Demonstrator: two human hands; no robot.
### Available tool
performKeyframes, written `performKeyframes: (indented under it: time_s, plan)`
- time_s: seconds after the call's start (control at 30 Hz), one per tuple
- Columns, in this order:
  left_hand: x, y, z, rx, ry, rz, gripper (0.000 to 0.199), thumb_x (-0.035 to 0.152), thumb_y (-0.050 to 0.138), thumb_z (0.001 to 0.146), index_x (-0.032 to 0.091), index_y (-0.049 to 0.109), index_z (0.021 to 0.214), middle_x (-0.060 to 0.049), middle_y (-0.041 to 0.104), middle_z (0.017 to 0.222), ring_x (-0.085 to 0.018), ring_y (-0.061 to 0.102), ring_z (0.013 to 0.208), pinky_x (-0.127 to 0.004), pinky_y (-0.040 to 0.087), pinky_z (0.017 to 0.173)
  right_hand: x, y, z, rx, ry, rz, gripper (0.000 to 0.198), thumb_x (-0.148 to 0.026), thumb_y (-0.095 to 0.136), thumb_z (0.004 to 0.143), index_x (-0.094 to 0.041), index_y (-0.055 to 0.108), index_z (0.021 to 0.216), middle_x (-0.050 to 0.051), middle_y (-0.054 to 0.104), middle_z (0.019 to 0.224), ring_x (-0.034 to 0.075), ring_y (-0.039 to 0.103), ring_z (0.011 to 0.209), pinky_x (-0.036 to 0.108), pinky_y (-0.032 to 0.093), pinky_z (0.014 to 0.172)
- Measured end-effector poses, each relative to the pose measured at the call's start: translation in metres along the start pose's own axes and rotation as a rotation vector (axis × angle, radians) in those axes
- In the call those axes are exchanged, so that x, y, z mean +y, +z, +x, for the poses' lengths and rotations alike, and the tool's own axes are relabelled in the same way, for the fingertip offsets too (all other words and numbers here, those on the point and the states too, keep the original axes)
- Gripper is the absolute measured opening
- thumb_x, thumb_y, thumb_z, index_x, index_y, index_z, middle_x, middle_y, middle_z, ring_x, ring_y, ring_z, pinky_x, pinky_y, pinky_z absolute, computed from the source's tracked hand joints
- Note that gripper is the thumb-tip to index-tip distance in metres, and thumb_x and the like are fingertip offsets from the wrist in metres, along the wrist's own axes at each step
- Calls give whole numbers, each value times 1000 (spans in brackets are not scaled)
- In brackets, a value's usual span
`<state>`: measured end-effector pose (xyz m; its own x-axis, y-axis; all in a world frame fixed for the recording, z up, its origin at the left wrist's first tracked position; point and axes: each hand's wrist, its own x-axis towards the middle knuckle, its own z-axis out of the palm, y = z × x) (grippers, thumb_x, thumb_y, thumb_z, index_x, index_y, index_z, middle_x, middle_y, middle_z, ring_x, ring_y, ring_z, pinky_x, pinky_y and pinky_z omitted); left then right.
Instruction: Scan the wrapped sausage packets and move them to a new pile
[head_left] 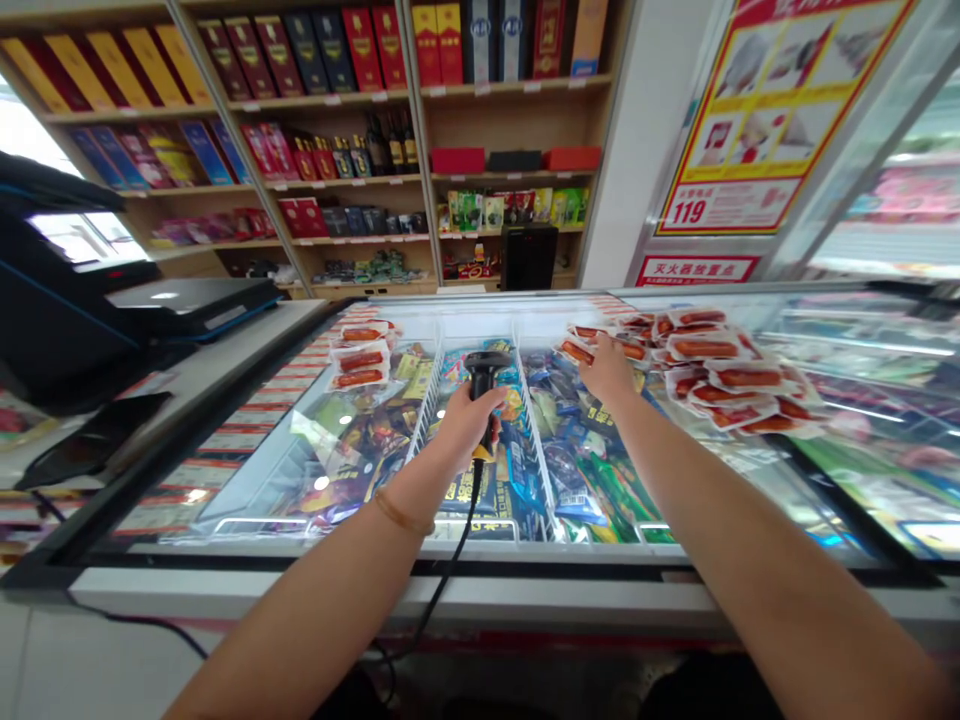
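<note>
My left hand [471,418] is wrapped round the handle of a black barcode scanner [487,362], whose cable hangs down towards me. It is held above the glass lid of a chest freezer. Further right, my right hand [606,372] is closed at the edge of a packed sausage [577,350] in clear wrap; its fingertips are partly hidden. A large heap of sausage packets [705,348] lies on the glass beyond that hand. On the left of the lid lies a small group of sausage packets [361,360], apart from my left hand.
Beneath the glass, the freezer [525,578] holds bagged goods split by white wire dividers [534,440]. A till screen [45,290] and a flat scale-like device [199,305] stand on the left counter. Behind are shelves [315,100] of boxes and bottles, and a wall poster [780,110].
</note>
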<state>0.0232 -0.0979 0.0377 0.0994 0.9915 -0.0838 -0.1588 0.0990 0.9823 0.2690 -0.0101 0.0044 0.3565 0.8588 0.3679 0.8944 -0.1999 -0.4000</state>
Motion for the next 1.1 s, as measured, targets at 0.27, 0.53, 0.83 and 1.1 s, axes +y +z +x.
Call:
performKeyframes:
  time_s: [0.27,0.53,0.83,1.1]
  plan:
    - [-3,-5,-2,-52,12,98,32,38,75,72,19,54,86,3,58,58,-8,46,35,-21,34,36,6,7,2,48,-103,139,32,-19,58,82,-16,64,114,15,65,113,31,58,109,46,45,96]
    - [4,-3,-11,-104,80,230,27,33,73,75,20,52,87,6,51,45,-9,44,33,-20,32,37,-9,1,-7,209,-520,357,34,-16,49,86,-19,60,118,13,62,117,27,52,117,44,40,106]
    - [-3,-8,-9,-123,105,256,30,34,76,71,20,56,89,6,50,43,-10,44,33,-21,32,38,-14,0,-13,179,-615,330,37,-17,45,90,-21,58,125,12,61,117,28,52,117,46,41,105]
    - [1,-7,-12,-118,103,277,28,32,74,73,21,55,91,7,48,43,-10,43,33,-21,33,39,-16,-2,-15,147,-620,314,41,-17,44,89,-23,57,128,12,61,120,29,50,122,48,39,107]
